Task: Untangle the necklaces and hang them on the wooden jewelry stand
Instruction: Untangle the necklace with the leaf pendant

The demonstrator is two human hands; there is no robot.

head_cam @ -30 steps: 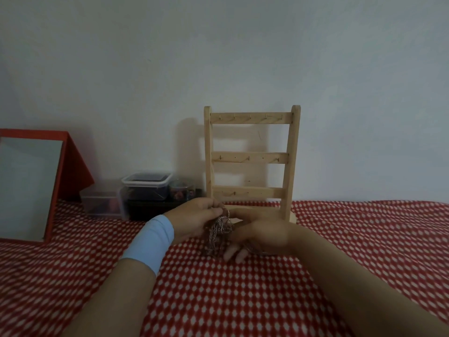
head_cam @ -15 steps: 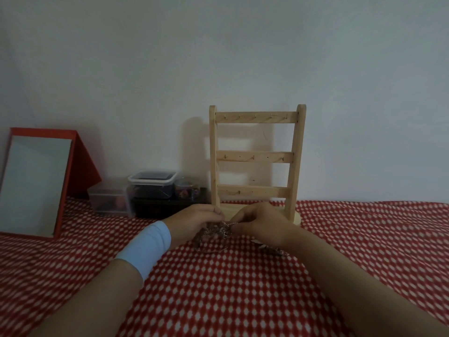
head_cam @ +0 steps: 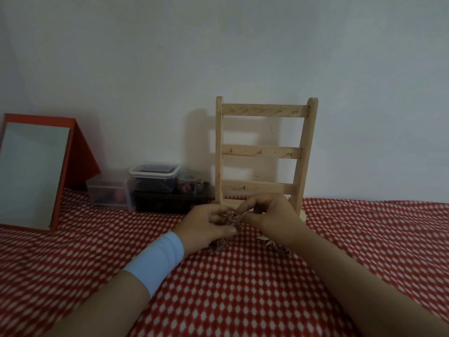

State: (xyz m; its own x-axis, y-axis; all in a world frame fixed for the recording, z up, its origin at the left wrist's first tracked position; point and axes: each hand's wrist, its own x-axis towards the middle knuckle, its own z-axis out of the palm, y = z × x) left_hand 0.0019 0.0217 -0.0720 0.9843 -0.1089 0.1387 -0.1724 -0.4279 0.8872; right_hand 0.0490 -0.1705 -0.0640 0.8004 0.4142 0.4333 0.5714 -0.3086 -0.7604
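One red checked cloth [head_cam: 218, 288] underneath everything; at its far edge the wooden jewelry stand [head_cam: 263, 152], upright, long axis vertical, three bare rails, hooks facing the camera. Just in front of its base, left hand [head_cam: 206, 226] and right hand [head_cam: 271, 215], both pinching the necklaces [head_cam: 229, 218], fingers curled round the knot held just above the cloth. No clear long axis to the tangle: bunched between the hands, loose strands trailing down to the cloth below each palm. Probably best to hold the knot steady with the left, tease out one loop with the right, pull gently, never yank; free a single chain end before hanging.
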